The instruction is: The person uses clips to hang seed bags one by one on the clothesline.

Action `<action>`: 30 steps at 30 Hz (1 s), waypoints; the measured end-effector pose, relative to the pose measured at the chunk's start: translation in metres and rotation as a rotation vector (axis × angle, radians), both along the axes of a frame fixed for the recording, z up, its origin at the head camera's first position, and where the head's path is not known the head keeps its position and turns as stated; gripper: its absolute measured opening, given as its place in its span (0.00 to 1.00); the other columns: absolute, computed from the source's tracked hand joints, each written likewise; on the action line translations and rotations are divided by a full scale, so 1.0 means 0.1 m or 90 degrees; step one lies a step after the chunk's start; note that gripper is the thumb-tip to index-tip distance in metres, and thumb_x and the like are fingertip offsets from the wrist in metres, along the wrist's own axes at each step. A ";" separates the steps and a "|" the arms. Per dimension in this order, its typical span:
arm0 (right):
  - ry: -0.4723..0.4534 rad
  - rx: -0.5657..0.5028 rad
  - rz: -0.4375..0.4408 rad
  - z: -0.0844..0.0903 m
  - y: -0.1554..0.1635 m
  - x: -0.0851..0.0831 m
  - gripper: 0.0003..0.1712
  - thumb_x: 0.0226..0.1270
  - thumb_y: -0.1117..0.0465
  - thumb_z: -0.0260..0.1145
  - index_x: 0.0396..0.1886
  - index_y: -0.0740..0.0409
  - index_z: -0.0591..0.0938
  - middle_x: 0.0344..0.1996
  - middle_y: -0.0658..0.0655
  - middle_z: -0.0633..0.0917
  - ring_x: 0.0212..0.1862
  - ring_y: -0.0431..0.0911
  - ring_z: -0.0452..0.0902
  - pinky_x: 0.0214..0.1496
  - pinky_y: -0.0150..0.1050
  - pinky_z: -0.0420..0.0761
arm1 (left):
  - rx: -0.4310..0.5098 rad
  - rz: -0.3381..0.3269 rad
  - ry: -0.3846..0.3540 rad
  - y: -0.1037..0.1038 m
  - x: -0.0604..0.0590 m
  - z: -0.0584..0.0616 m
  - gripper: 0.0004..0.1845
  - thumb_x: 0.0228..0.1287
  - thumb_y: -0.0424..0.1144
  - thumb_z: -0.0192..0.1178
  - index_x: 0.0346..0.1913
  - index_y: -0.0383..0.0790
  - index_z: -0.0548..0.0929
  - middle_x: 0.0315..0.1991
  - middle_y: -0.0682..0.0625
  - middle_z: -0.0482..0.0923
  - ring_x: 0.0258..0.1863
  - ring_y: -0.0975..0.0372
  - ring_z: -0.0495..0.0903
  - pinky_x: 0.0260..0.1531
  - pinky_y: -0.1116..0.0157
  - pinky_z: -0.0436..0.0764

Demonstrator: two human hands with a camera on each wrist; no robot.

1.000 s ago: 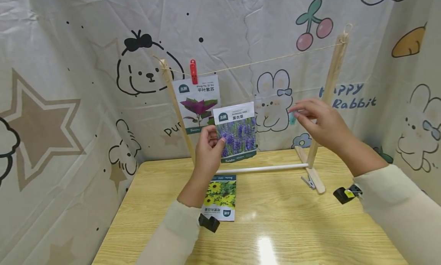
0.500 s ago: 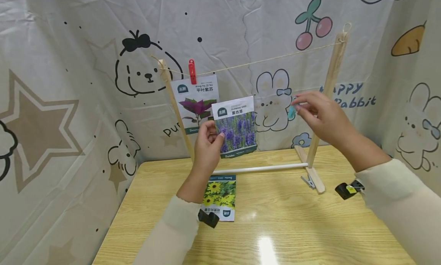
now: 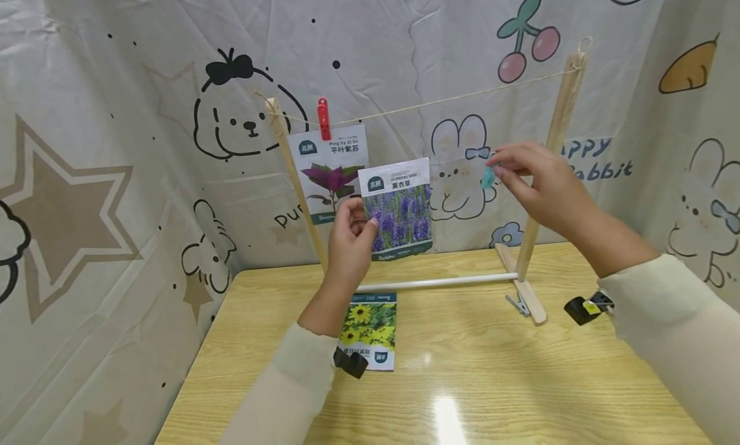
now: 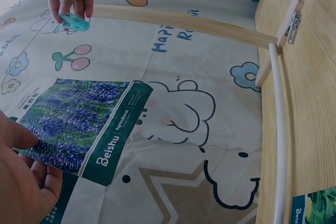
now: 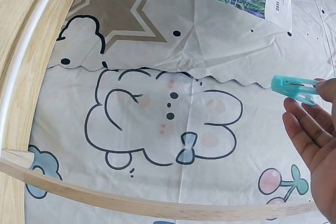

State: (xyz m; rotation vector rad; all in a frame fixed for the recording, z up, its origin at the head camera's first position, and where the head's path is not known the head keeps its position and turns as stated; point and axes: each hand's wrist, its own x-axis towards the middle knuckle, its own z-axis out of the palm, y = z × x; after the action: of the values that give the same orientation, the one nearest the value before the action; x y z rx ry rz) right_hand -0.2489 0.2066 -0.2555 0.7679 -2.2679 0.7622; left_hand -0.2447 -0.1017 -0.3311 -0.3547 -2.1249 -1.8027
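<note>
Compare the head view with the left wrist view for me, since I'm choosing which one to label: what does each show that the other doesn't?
Only the head view shows the red clothespin holding the purple-leaf seed packet on the string, and both sleeves. Only the left wrist view shows the lavender seed packet's lower edge close up, with its brand lettering. Both show the left hand holding that lavender packet, the right hand pinching the teal clothespin, the wooden rack, and the sunflower seed packet on the table.
</note>
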 end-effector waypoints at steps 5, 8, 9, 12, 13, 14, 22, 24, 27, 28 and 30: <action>-0.016 -0.009 -0.006 0.08 -0.04 -0.01 0.11 0.76 0.65 0.60 0.52 0.61 0.84 0.57 0.58 0.82 0.53 0.49 0.80 0.53 0.10 0.67 | -0.004 -0.001 0.014 0.00 -0.01 0.02 0.18 0.77 0.33 0.52 0.65 0.42 0.68 0.51 0.48 0.70 0.46 0.59 0.75 0.45 0.65 0.75; -0.029 -0.018 -0.008 0.12 -0.07 -0.02 0.11 0.76 0.64 0.60 0.52 0.60 0.84 0.57 0.57 0.82 0.54 0.49 0.80 0.53 0.10 0.67 | -0.001 -0.001 0.018 0.01 -0.01 0.04 0.18 0.76 0.32 0.53 0.65 0.42 0.68 0.50 0.47 0.70 0.45 0.59 0.74 0.43 0.66 0.75; -0.032 -0.021 -0.006 0.14 -0.09 -0.02 0.11 0.76 0.64 0.60 0.52 0.60 0.84 0.57 0.57 0.81 0.54 0.48 0.80 0.53 0.10 0.68 | 0.000 -0.001 0.018 0.01 -0.01 0.04 0.18 0.76 0.32 0.52 0.65 0.42 0.68 0.50 0.48 0.70 0.44 0.60 0.74 0.43 0.66 0.75; -0.026 -0.019 -0.006 0.18 -0.11 -0.03 0.11 0.76 0.63 0.61 0.52 0.60 0.84 0.57 0.57 0.81 0.53 0.47 0.80 0.53 0.11 0.68 | 0.005 -0.001 0.012 0.02 -0.01 0.06 0.17 0.77 0.32 0.52 0.64 0.42 0.68 0.49 0.49 0.70 0.43 0.60 0.72 0.42 0.66 0.74; -0.021 -0.018 -0.006 0.20 -0.12 -0.03 0.11 0.76 0.63 0.61 0.52 0.60 0.84 0.57 0.57 0.81 0.52 0.46 0.80 0.53 0.11 0.69 | 0.007 0.000 0.012 0.03 -0.01 0.07 0.17 0.77 0.33 0.52 0.64 0.42 0.68 0.49 0.49 0.70 0.43 0.60 0.72 0.41 0.66 0.74; -0.017 -0.018 -0.006 0.21 -0.13 -0.03 0.11 0.76 0.63 0.61 0.52 0.60 0.84 0.57 0.56 0.81 0.52 0.43 0.79 0.53 0.11 0.69 | 0.009 0.000 0.011 0.03 -0.01 0.08 0.17 0.77 0.33 0.52 0.64 0.42 0.68 0.49 0.49 0.70 0.43 0.60 0.72 0.42 0.65 0.73; -0.001 -0.017 -0.011 0.36 -0.18 -0.04 0.11 0.75 0.63 0.61 0.52 0.60 0.84 0.56 0.56 0.80 0.49 0.36 0.74 0.54 0.12 0.70 | 0.005 -0.003 0.001 0.08 -0.03 0.12 0.18 0.77 0.34 0.52 0.66 0.43 0.68 0.52 0.48 0.72 0.47 0.59 0.73 0.45 0.65 0.74; 0.000 -0.017 -0.007 0.39 -0.20 -0.04 0.11 0.76 0.63 0.61 0.52 0.61 0.84 0.56 0.56 0.80 0.49 0.38 0.75 0.55 0.13 0.71 | 0.008 -0.007 0.001 0.09 -0.04 0.12 0.18 0.78 0.34 0.52 0.66 0.43 0.68 0.52 0.47 0.72 0.47 0.59 0.73 0.45 0.65 0.74; 0.008 -0.017 -0.005 0.44 -0.22 -0.05 0.11 0.76 0.63 0.60 0.52 0.62 0.84 0.57 0.57 0.80 0.49 0.36 0.74 0.55 0.14 0.71 | 0.011 -0.010 0.008 0.11 -0.05 0.13 0.17 0.78 0.34 0.51 0.65 0.43 0.68 0.51 0.48 0.72 0.46 0.60 0.73 0.44 0.64 0.74; 0.012 -0.017 -0.004 0.46 -0.22 -0.06 0.11 0.76 0.64 0.60 0.52 0.62 0.83 0.57 0.57 0.80 0.49 0.34 0.73 0.55 0.14 0.71 | 0.012 -0.012 0.011 0.12 -0.05 0.13 0.17 0.78 0.34 0.51 0.65 0.43 0.68 0.50 0.48 0.72 0.46 0.60 0.73 0.43 0.64 0.74; 0.017 -0.019 0.001 0.49 -0.23 -0.06 0.11 0.76 0.65 0.59 0.52 0.63 0.83 0.57 0.57 0.80 0.48 0.29 0.71 0.54 0.14 0.71 | 0.013 -0.013 0.017 0.13 -0.05 0.14 0.16 0.78 0.34 0.51 0.64 0.43 0.68 0.49 0.49 0.72 0.45 0.60 0.73 0.42 0.64 0.74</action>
State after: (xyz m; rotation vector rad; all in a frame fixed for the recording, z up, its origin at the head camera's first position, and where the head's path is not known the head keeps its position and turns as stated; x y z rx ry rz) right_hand -0.2549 0.1835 -0.2067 0.7610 -2.2279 0.7812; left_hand -0.2499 -0.0888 -0.3166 -0.3946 -2.0905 -1.8194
